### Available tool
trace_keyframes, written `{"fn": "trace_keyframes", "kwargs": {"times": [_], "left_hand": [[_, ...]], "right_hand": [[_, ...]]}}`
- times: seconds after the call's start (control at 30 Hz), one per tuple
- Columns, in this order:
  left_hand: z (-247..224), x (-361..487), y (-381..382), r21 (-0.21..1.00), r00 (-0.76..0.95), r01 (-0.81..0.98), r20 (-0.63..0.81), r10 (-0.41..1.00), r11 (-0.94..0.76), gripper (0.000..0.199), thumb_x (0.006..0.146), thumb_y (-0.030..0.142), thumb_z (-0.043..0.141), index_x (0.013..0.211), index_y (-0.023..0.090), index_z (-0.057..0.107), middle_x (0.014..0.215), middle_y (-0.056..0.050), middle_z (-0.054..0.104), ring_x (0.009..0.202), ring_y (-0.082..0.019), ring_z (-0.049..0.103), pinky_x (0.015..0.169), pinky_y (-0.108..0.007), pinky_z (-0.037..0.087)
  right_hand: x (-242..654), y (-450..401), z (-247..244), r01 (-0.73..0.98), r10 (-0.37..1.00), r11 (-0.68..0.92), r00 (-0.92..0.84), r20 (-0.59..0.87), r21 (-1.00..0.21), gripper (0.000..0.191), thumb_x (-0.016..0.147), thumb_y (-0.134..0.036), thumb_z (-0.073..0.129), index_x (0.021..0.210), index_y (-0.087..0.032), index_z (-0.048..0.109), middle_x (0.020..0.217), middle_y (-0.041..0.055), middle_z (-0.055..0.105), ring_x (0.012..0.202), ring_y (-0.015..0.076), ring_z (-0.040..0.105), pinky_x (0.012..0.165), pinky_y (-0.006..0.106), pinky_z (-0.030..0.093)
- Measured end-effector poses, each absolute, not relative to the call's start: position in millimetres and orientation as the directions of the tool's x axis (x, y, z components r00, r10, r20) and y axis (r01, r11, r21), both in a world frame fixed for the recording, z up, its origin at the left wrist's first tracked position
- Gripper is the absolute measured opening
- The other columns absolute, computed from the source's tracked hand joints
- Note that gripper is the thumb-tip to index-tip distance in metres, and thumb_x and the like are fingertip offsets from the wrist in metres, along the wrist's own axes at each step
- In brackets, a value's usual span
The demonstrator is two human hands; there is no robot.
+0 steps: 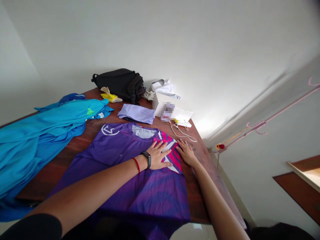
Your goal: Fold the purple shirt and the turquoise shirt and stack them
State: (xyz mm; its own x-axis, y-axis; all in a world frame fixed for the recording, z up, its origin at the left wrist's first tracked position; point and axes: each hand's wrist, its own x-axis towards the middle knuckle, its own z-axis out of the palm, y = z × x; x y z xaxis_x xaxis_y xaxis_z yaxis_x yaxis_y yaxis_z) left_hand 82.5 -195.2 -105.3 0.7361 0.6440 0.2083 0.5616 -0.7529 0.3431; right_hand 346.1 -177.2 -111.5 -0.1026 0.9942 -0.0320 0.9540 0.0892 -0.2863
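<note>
- The purple shirt [160, 186] lies spread on the table [75, 146], its lower part hanging past the near edge.
- Left hand [157, 156]: flat on the patterned sleeve [175, 165], fingers spread, grasping nothing. Right hand [186, 154]: fingers extended at the sleeve's outer edge, not clenched.
- Risk: the overhanging fabric may drag the shirt down if both hands lift.
- Risk: uneven hand pressure may crease the sleeve.
- Risk: outward finger travel may snag the white cord [183, 134].
- Obscured: fabric beneath the left forearm; print on the box [160, 101], pixelated.
- Cut off: the shirt's hem, at the lower frame edge.
</note>
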Motion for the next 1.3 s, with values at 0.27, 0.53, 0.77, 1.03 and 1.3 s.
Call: {"fn": "trace_keyframes", "kwargs": {"times": [0.27, 0.53, 0.77, 1.03, 1.3], "left_hand": [[-75, 98, -223, 0.332, 0.902, 0.241, 0.271, 0.337, -0.912, 0.072, 0.097, 0.067, 0.037, 0.15, 0.019, 0.043, 0.156, -0.012, 0.039, 0.147, -0.032, 0.028, 0.119, -0.052, 0.021], [-82, 106, -238, 0.29, 0.969, 0.212, 0.064, 0.24, -0.933, 0.081, 0.091, 0.078, 0.034, 0.155, 0.029, 0.032, 0.164, -0.008, 0.019, 0.149, -0.039, 0.017, 0.117, -0.064, 0.016], [-70, 108, -244, 0.261, 0.98, 0.169, 0.057, 0.19, -0.951, 0.091, 0.089, 0.078, 0.037, 0.159, 0.021, 0.018, 0.164, -0.007, 0.02, 0.15, -0.036, 0.014, 0.119, -0.061, 0.014], [-70, 109, -244, 0.225, 0.955, 0.237, 0.124, 0.268, -0.945, 0.076, 0.098, 0.066, 0.032, 0.155, 0.015, 0.03, 0.163, -0.011, 0.022, 0.151, -0.029, 0.016, 0.121, -0.051, 0.02], [-73, 106, -244, 0.235, 0.956, 0.249, 0.093, 0.277, -0.939, 0.078, 0.096, 0.07, 0.032, 0.155, 0.019, 0.031, 0.162, -0.008, 0.027, 0.15, -0.031, 0.019, 0.12, -0.052, 0.02]], "right_hand": [[346, -177, -106, 0.922, 0.994, 0.107, -0.095, 0.049, -0.371, 0.059, 0.098, -0.053, 0.046, 0.149, -0.023, 0.043, 0.16, 0.008, 0.032, 0.151, 0.0317, 0.017, 0.12, 0.056, 0.016], [345, -175, -104, 0.916, 0.996, 0.088, -0.067, 0.066, -0.392, 0.058, 0.096, -0.054, 0.049, 0.146, -0.024, 0.048, 0.16, 0.0083, 0.033, 0.151, 0.033, 0.018, 0.12, 0.057, 0.016], [346, -173, -106, 0.906, 0.993, 0.105, -0.07, 0.098, -0.409, 0.058, 0.096, -0.054, 0.05, 0.145, -0.022, 0.05, 0.159, 0.01, 0.034, 0.149, 0.0351, 0.022, 0.118, 0.059, 0.019], [346, -184, -96, 0.761, 0.958, 0.277, -0.175, 0.225, -0.587, 0.056, 0.091, -0.041, 0.06, 0.145, -0.027, 0.051, 0.157, 0.0028, 0.039, 0.149, 0.0327, 0.025, 0.119, 0.051, 0.027], [351, -184, -101, 0.763, 0.953, 0.303, -0.255, 0.165, -0.571, 0.054, 0.089, -0.042, 0.063, 0.14, -0.027, 0.057, 0.15, 0.0017, 0.049, 0.147, 0.0341, 0.029, 0.121, 0.05, 0.025]]}}
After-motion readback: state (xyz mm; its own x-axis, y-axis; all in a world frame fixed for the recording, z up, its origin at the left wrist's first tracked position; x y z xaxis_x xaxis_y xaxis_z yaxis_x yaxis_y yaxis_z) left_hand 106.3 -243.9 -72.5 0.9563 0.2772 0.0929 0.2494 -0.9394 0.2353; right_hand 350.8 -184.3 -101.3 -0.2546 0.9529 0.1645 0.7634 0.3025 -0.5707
